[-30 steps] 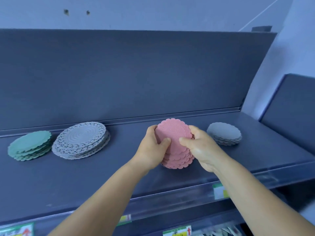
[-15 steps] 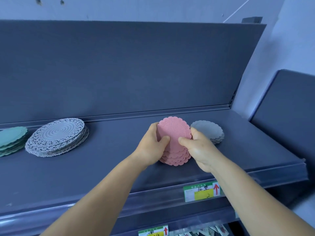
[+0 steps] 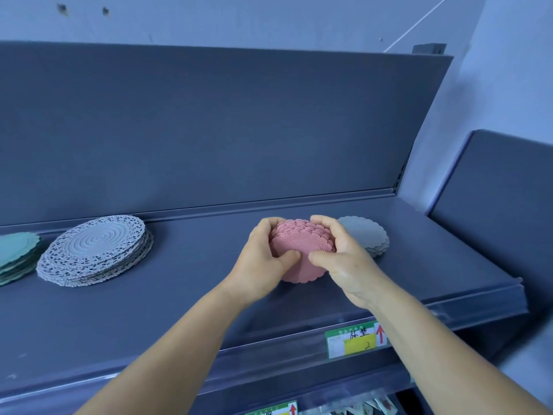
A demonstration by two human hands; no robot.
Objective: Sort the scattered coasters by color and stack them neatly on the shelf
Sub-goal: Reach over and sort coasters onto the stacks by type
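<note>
Two hands close around a stack of pink round scalloped-edge coasters [image 3: 302, 247] near the middle of the frame, on the dark blue-grey shelf [image 3: 194, 295]. On the stack's left side the left hand [image 3: 263, 265] curls its fingers over the far rim while its thumb presses the near part of the top coaster. From the right, the right hand [image 3: 344, 262] mirrors it, fingers hooked over the far edge and thumb lying on the top coaster, so the thumbs nearly meet over the front of the pile. Between the hands the coasters sit fanned, their scalloped edges stepped back toward the far side, and the bottom of the stack shows just below the thumbs; whether it rests on the shelf or is slightly lifted cannot be told. Just beyond the right hand, right of centre, lies a small stack of grey round scalloped coasters [image 3: 369, 238], partly hidden by the fingers. Well to the left sits a larger stack of grey lace-edged round mats with ringed centres [image 3: 95, 250], and at the left edge of the frame a stack of teal scalloped coasters [image 3: 15, 256] is cut off. Along the shelf's front rail, lower right, is a green and yellow price label with a red arrow [image 3: 356, 339].
</note>
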